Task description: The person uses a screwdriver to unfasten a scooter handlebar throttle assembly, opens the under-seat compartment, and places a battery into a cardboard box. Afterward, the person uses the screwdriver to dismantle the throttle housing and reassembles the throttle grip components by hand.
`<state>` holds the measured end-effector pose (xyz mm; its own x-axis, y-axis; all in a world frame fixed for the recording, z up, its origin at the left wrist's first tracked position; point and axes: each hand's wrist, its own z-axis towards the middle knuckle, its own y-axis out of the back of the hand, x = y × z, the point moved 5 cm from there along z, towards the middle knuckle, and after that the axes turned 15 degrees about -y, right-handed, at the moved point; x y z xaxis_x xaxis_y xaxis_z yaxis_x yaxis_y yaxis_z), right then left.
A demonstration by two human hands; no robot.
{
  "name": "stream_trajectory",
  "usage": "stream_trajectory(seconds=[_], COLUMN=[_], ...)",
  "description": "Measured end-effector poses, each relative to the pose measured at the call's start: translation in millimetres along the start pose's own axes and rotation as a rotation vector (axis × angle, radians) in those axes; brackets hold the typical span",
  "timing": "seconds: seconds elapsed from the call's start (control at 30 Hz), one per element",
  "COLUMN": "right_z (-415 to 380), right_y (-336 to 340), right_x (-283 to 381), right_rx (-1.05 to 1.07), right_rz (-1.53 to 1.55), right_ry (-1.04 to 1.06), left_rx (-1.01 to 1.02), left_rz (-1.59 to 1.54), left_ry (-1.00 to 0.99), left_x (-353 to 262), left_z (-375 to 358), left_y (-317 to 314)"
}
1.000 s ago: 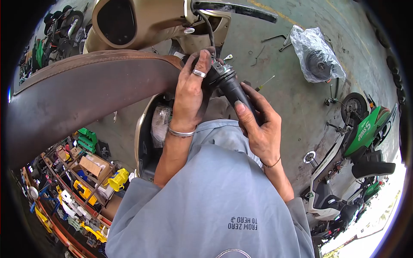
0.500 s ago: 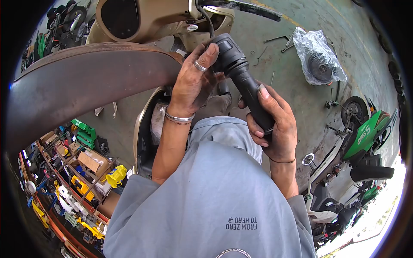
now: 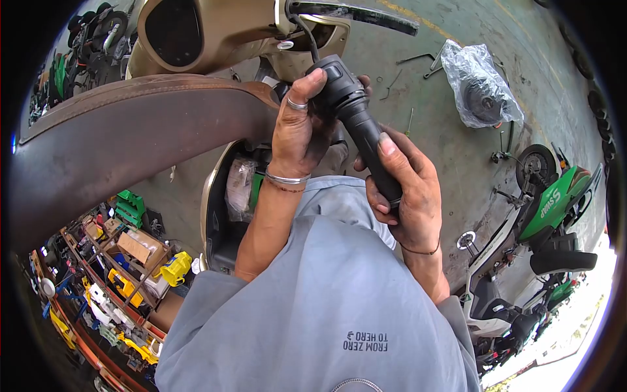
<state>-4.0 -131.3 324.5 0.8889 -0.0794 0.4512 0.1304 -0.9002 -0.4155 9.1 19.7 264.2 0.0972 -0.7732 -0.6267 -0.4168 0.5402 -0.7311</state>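
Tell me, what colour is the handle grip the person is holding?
Black. The handle grip shows best in the head view, held in the right hand.

one head-worn view looks steeply down from just above the brown scooter seat (image 3: pixel 137 130), close in, facing the concrete floor (image 3: pixel 444 130) beyond it.

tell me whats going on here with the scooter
A person in a grey shirt is working on a black handlebar grip assembly from a beige scooter. The left hand, with a ring and a bracelet, wraps the thicker switch end, where a black cable runs up to the scooter. The right hand clasps the slim grip end. Tools and a plastic-wrapped part lie on the concrete floor, and a green scooter stands to the right.
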Motion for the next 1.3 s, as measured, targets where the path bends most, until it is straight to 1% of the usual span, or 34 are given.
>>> stream_trajectory(seconds=[0.03, 0.13, 0.23, 0.33, 0.47, 0.57, 0.67, 0.73, 0.8, 0.83, 0.9, 0.97, 1.07, 1.17, 1.3], right_z=[1, 1, -1, -3, -2, -2, 0, 2, 3, 4, 4, 1, 1, 4, 3], right_y=[0, 2, 5, 0, 0, 2, 6, 7, 7, 7, 4, -2, -4, -3, -7], right_x=[0, -1, 0, 1, 3, 3, 5, 1, 0, 1, 3, 7, 10, 6, 5], right_rx=[0.011, 0.047, -0.015, -0.084, -0.050, -0.072, -0.044, -0.141, -0.191, -0.192, -0.217, -0.268, -0.257, -0.246, -0.257], right_rz=[0.011, 0.076, -0.074, -0.208, -0.181, -0.203, -0.208, -0.343, -0.419, -0.428, -0.499, -0.622, -0.615, -0.609, -0.630], right_ry=[0.000, -0.025, 0.009, 0.093, 0.058, 0.086, 0.050, 0.172, 0.237, 0.240, 0.327, 0.498, 0.428, 0.477, 0.489], left_rx=[-0.026, 0.027, -0.070, -0.076, -0.096, -0.113, -0.117, -0.126, -0.133, -0.137, -0.152, -0.173, -0.168, -0.159, -0.161], left_rz=[-0.057, 0.040, -0.174, -0.210, -0.162, -0.153, -0.145, -0.111, -0.097, -0.102, -0.080, -0.028, -0.044, -0.058, -0.065], left_ry=[0.006, 0.023, 0.053, 0.055, 0.018, 0.004, 0.008, -0.003, -0.005, -0.001, 0.002, 0.004, 0.014, 0.015, 0.029], left_x=[0, -1, 0, -2, -2, -1, -2, -1, -1, -2, -4, -3, -4, -6, -7], left_z=[0, 2, 3, 4, 3, 2, 1, 1, 2, 2, 1, 2, 2, 4, 4], left_y=[-1, 1, 1, 0, -5, -6, -10, -8, -8, -8, -6, -4, -3, -1, 1])
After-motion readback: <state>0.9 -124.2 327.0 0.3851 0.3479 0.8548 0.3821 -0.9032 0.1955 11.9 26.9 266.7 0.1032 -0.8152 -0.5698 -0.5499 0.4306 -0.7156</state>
